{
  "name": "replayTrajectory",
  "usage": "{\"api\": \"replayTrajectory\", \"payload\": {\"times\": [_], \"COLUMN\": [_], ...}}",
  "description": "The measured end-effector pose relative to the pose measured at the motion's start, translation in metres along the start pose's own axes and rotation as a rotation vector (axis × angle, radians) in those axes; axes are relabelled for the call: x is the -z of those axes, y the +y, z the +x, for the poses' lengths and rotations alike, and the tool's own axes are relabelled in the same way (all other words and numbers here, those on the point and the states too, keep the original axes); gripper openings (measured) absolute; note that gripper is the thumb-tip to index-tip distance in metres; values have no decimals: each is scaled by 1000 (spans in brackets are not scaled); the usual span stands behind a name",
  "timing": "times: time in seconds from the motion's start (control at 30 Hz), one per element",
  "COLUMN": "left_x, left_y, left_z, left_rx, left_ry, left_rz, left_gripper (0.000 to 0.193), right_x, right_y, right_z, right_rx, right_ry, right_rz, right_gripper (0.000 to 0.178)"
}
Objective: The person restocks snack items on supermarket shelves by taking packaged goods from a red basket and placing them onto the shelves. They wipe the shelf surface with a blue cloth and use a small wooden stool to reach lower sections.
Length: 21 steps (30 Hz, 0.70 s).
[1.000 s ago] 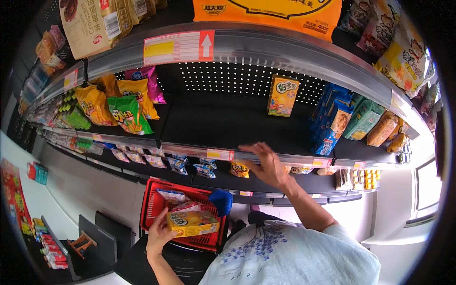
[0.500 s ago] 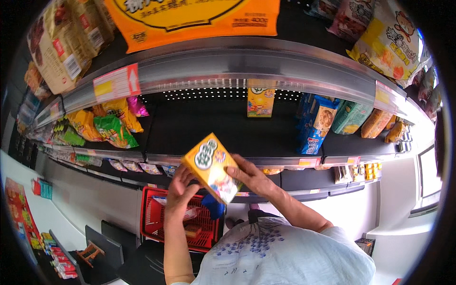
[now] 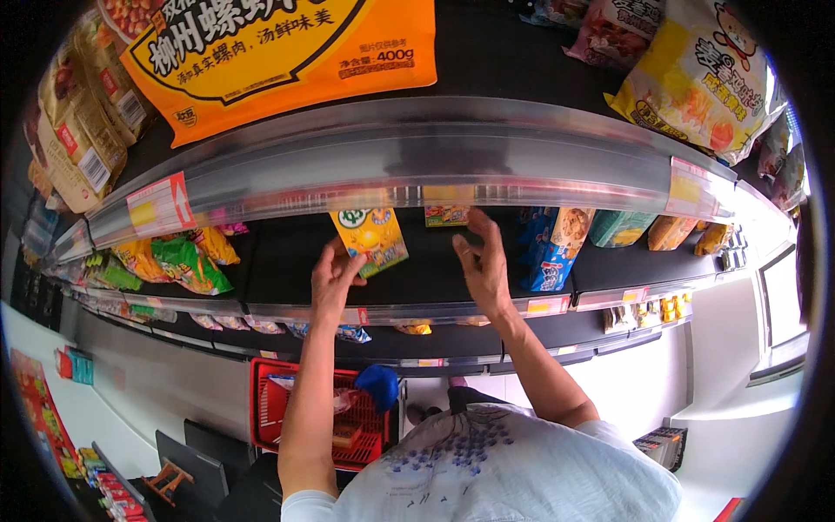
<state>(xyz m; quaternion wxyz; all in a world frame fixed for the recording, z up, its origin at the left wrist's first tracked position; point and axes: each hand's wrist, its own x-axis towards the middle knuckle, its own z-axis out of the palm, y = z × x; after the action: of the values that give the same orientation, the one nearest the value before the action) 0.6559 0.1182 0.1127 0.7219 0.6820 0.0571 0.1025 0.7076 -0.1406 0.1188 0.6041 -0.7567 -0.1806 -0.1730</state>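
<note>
My left hand [image 3: 333,277] grips a yellow carton [image 3: 374,242] by its lower left side, with the thumb on its front. The carton leans a little and sits within the dark middle shelf [image 3: 426,270]; its top goes behind the clear strip of the shelf above. To the right, my right hand [image 3: 484,265] is raised with thumb and fingers apart, holding nothing. It is close to a second yellow carton [image 3: 446,217] standing deeper on that shelf, mostly hidden by the strip. Whether the fingertips touch it, I cannot tell.
Blue cookie packs [image 3: 553,252] stand right of my right hand. Green and yellow snack bags [image 3: 190,265] lie at the left. The upper shelf's edge [image 3: 417,143] hangs over both hands, under a large orange bag [image 3: 296,61]. A red basket [image 3: 261,400] is below on the left.
Both hands have reached forward from in front of the shelf into it. The carton has gone with my left hand, and my right hand has let go of it and moved right.
</note>
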Motion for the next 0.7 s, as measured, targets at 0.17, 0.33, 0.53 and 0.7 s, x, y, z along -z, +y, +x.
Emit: {"api": "replayTrajectory", "payload": {"times": [0.17, 0.33, 0.53, 0.7], "left_x": [-3, 8, 0, 11], "left_y": [-19, -51, -68, -95], "left_z": [61, 95, 116, 127], "left_rx": [54, 6, -178, -161], "left_ry": [-28, 10, -17, -91], "left_rz": [55, 97, 222, -8], "left_gripper": [44, 44, 47, 47], "right_x": [10, -5, -6, -6], "right_y": [43, 75, 64, 84], "right_z": [26, 39, 43, 38], "right_rx": [-2, 19, -140, -101], "right_ry": [86, 20, -115, -30], "right_rz": [-52, -284, -383, -110], "right_gripper": [44, 33, 26, 26]}}
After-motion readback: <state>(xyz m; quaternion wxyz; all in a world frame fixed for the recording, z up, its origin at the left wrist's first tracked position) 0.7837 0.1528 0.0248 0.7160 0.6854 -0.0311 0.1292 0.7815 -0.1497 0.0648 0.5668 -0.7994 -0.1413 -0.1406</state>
